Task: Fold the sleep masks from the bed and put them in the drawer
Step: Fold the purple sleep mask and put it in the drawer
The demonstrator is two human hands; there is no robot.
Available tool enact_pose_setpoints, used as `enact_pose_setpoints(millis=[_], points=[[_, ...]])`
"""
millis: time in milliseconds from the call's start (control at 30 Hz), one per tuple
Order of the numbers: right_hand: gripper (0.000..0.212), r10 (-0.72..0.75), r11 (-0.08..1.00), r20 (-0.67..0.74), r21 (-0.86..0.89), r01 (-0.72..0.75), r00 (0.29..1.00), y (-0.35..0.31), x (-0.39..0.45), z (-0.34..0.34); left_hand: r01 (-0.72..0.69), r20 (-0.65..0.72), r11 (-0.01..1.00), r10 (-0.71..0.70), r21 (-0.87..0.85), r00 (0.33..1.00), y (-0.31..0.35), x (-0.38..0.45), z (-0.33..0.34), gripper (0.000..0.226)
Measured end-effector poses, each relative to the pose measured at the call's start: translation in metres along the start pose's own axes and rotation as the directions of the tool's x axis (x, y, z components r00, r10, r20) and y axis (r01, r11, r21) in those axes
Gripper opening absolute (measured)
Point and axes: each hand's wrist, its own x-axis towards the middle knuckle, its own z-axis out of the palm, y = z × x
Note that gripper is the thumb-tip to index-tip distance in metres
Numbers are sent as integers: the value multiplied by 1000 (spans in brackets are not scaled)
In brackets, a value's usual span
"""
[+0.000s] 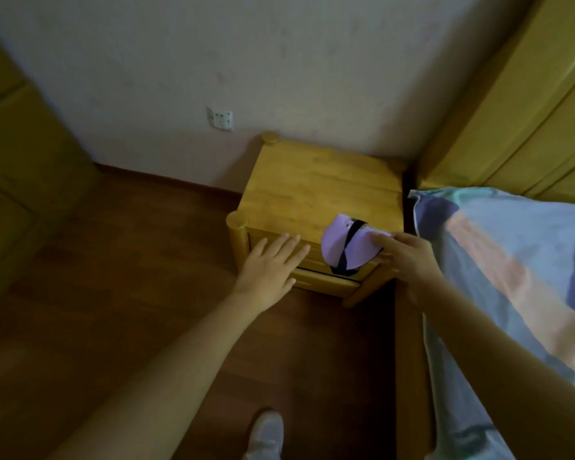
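— Nearest to us, at the bottom of the frame, is a white shoe (267,434) on the dark wood floor (113,310); above it the two bare forearms run up toward the middle of the frame.

— And the hands?

— The left hand (270,264) is spread flat, fingers splayed and gripping nothing, right against the front of the nightstand (319,190), about where the upper drawer (307,260) front sits; I can't tell whether it actually touches the wood. The right hand (409,260) pinches the lilac sleep mask (341,249) between thumb and fingers at the mask's right end.

— Where is the mask, exactly?

— Just right of frame centre, held over the front edge of the nightstand, partly above the top and partly hanging in front of the drawer; it looks folded over, its long axis running from upper left to lower right, the free rounded end pointing left, toward the left hand; a dark strap (346,250) crosses it and dangles below.

— So what does the next move hang on?

— I'd say the drawer; it looks shut or barely cracked, and the mask lies directly above it; the empty left hand is nearer the drawer front, so it seems the one to pull. The bed (512,260), with its patterned bedding, fills the right side.
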Motion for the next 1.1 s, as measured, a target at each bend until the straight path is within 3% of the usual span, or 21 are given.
enact_pose_setpoints(millis=[200,367,433,500,567,633,667,700,833,1000,1100], points=[[14,-53,997,54,-46,55,997,54,96,43,10,104,1000,-9,-8,995,-1,64,123,62],[16,-84,996,85,-22,86,993,91,135,61,135,154,982,-114,-132,981,12,83,198,61],[14,-107,994,76,3,107,991,103,146,63,266,141,925,-235,-271,962,17,95,218,57],[14,-123,992,65,15,122,990,114,155,63,453,185,690,-430,-564,884,22,113,229,56],[14,-137,991,62,17,136,989,121,161,63,550,374,221,-529,-806,762,28,132,232,53],[13,-146,989,55,16,145,988,124,165,62,538,630,-332,-477,-775,613,38,146,227,50],[12,-147,989,54,12,146,988,125,166,61,501,720,-524,-412,-689,559,42,153,224,46],[12,-145,989,54,11,145,988,126,167,60,460,762,-632,-364,-624,535,44,158,220,42],[11,-151,989,63,21,150,987,124,169,57,347,784,-756,-333,-554,524,47,177,208,44],[9,-149,988,33,51,148,988,121,169,52,279,782,-805,-323,-523,533,49,177,208,46],[9,-141,988,20,72,140,990,122,169,48,251,779,-806,-358,-536,514,51,175,210,35]])
